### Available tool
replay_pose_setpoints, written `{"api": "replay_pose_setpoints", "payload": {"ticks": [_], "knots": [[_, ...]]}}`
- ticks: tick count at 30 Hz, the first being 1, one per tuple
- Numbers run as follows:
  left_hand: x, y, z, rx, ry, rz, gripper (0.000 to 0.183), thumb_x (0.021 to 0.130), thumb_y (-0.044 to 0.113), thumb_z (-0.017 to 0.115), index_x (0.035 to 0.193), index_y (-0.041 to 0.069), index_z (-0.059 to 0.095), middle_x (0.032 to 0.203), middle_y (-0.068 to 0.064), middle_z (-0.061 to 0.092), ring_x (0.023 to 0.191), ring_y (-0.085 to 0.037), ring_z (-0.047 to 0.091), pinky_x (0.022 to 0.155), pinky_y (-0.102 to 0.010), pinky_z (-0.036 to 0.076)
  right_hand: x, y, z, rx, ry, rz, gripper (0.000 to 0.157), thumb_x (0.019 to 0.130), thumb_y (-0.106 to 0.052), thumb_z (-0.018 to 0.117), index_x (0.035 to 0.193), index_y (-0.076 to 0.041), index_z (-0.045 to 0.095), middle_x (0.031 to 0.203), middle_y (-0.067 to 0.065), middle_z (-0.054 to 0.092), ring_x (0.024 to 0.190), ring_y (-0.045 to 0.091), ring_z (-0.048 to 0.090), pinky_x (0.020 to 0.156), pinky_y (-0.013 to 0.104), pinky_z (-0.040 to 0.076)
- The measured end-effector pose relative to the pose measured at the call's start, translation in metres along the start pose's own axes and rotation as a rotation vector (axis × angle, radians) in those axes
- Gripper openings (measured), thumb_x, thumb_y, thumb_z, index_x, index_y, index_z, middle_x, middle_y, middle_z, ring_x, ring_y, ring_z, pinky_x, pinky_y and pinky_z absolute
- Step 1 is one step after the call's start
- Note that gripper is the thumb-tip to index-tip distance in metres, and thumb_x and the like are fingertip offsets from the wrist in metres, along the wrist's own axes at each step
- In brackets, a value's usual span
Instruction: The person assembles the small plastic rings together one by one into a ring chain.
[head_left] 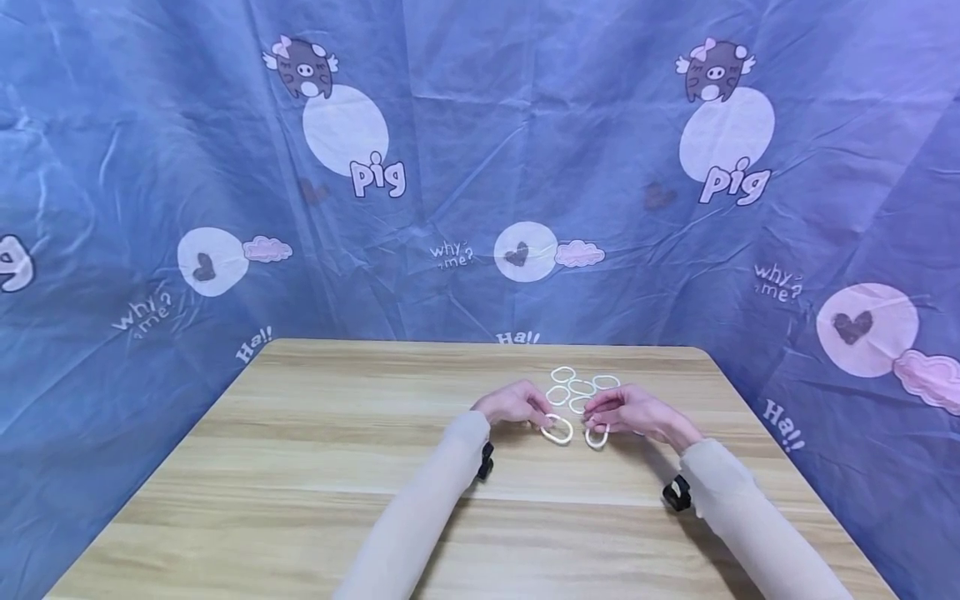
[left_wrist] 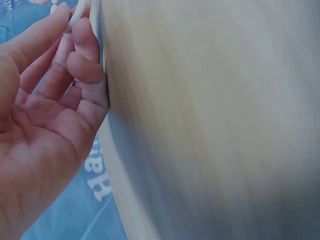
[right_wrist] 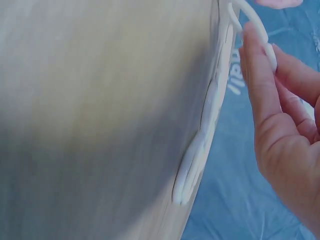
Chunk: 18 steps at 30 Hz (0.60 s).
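Note:
Over the right half of the wooden table, my left hand (head_left: 516, 403) pinches a white oval ring (head_left: 561, 442) between thumb and fingers. In the left wrist view, only part of that ring (left_wrist: 76, 15) shows at the fingertips. Facing it, my right hand (head_left: 633, 412) pinches another white oval ring (head_left: 597, 445), which hangs below the fingertips. The right wrist view shows this ring (right_wrist: 256, 20) held between thumb and fingers. A small gap separates the two held rings in the head view.
Several more pale rings (head_left: 564, 369) lie in a loose group just beyond the hands. In the right wrist view, a ring (right_wrist: 186, 175) lies on the tabletop (head_left: 360, 450) near that hand. A blue printed cloth (head_left: 465, 167) hangs behind the table.

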<state>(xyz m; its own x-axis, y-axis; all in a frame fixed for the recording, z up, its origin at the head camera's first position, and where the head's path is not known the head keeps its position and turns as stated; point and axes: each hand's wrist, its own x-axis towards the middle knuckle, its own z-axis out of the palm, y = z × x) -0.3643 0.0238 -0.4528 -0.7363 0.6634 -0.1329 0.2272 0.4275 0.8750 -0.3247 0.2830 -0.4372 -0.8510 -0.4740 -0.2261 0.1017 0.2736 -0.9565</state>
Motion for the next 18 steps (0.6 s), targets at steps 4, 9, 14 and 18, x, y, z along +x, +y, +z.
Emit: {"api": "replay_pose_setpoints", "payload": {"ticks": [4, 9, 14, 18], "knots": [[-0.009, -0.004, -0.01, -0.021, 0.014, -0.002, 0.012, 0.086, 0.005, 0.073, 0.097, 0.001, 0.075, 0.067, 0.004, 0.066, 0.057, -0.009, 0.056, 0.049, -0.017, 0.042, 0.006, -0.001, 0.009, -0.006, 0.009, -0.007, 0.04, 0.092, 0.01, 0.057, 0.127, 0.023, 0.045, 0.114, 0.029, 0.066, 0.094, 0.018, 0.071, 0.087, 0.029, 0.058], [-0.019, -0.011, -0.024, -0.01, 0.012, 0.01, 0.012, 0.088, 0.008, 0.071, 0.098, 0.002, 0.075, 0.069, 0.001, 0.069, 0.058, -0.01, 0.059, 0.049, -0.018, 0.043, 0.014, -0.001, 0.019, -0.007, 0.012, -0.017, 0.04, 0.092, 0.01, 0.056, 0.128, 0.023, 0.045, 0.114, 0.029, 0.065, 0.092, 0.016, 0.07, 0.087, 0.029, 0.058], [-0.029, -0.018, -0.036, -0.01, 0.003, 0.03, 0.014, 0.089, 0.008, 0.07, 0.1, 0.001, 0.074, 0.072, 0.0, 0.07, 0.06, -0.012, 0.059, 0.051, -0.02, 0.045, 0.02, -0.001, 0.023, -0.038, -0.022, -0.05, 0.04, 0.092, 0.01, 0.055, 0.13, 0.021, 0.045, 0.118, 0.03, 0.063, 0.09, 0.015, 0.069, 0.083, 0.026, 0.059], [-0.036, -0.022, -0.044, -0.001, 0.01, 0.023, 0.013, 0.089, 0.01, 0.07, 0.099, 0.003, 0.074, 0.073, 0.001, 0.07, 0.062, -0.012, 0.06, 0.052, -0.02, 0.045, 0.024, -0.001, 0.024, -0.109, -0.013, -0.079, 0.038, 0.091, 0.008, 0.058, 0.128, 0.018, 0.05, 0.118, 0.029, 0.064, 0.086, 0.015, 0.069, 0.078, 0.025, 0.059]]}}
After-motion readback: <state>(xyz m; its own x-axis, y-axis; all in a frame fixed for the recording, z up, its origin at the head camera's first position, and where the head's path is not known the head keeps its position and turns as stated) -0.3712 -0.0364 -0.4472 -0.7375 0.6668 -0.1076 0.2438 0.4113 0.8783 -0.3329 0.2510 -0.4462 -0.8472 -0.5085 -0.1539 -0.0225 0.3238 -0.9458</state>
